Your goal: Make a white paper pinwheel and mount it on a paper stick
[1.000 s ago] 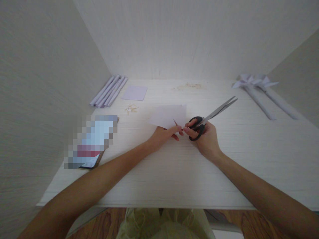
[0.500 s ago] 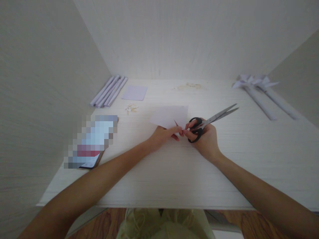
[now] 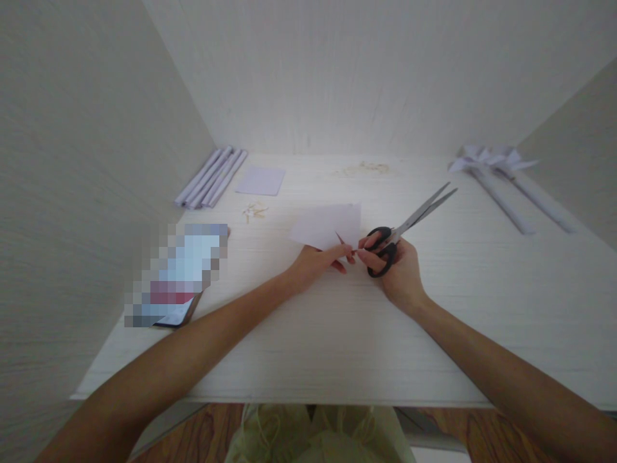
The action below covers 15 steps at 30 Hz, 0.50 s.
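Observation:
A pale lilac paper sheet (image 3: 325, 225) lies tilted at the middle of the white desk (image 3: 337, 334), with a short slit near its front edge. My left hand (image 3: 315, 260) pinches the sheet's near corner. My right hand (image 3: 398, 267) grips black-handled scissors (image 3: 409, 222); the blades point away to the upper right, nearly together. The fingertips of both hands meet at the paper's edge.
Several rolled paper tubes (image 3: 212, 177) and a small lilac square (image 3: 260, 181) lie at the back left. Small scraps (image 3: 254, 210) sit nearby. Paper pinwheels on rolled stems (image 3: 501, 180) rest at the back right. A pixelated phone (image 3: 178, 273) lies at left. Walls enclose three sides.
The scissor blades dipped toward the right half a second ago and now point up to the right again. The paper and left hand barely moved.

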Each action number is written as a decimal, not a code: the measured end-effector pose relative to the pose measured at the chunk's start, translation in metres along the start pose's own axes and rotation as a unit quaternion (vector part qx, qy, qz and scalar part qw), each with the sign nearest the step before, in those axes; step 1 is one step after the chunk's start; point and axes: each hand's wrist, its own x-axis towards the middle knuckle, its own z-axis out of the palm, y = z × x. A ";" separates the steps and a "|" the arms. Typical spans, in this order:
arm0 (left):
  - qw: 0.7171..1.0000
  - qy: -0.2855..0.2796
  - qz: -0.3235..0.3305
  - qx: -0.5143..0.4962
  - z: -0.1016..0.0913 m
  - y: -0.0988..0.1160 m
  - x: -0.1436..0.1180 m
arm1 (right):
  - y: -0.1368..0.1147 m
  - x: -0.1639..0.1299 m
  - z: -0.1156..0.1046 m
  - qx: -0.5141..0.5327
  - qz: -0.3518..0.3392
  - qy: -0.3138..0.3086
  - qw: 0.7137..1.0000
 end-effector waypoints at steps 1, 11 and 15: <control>1.000 0.000 0.000 0.006 0.001 0.000 0.000 | 0.000 0.000 0.000 0.002 0.002 0.007 1.000; 0.975 0.156 0.050 -0.150 -0.010 -0.003 0.012 | 0.002 0.001 -0.002 -0.032 -0.006 0.049 0.998; 0.961 0.213 0.066 -0.163 -0.021 -0.002 0.020 | 0.003 0.003 -0.003 -0.048 -0.019 0.063 0.997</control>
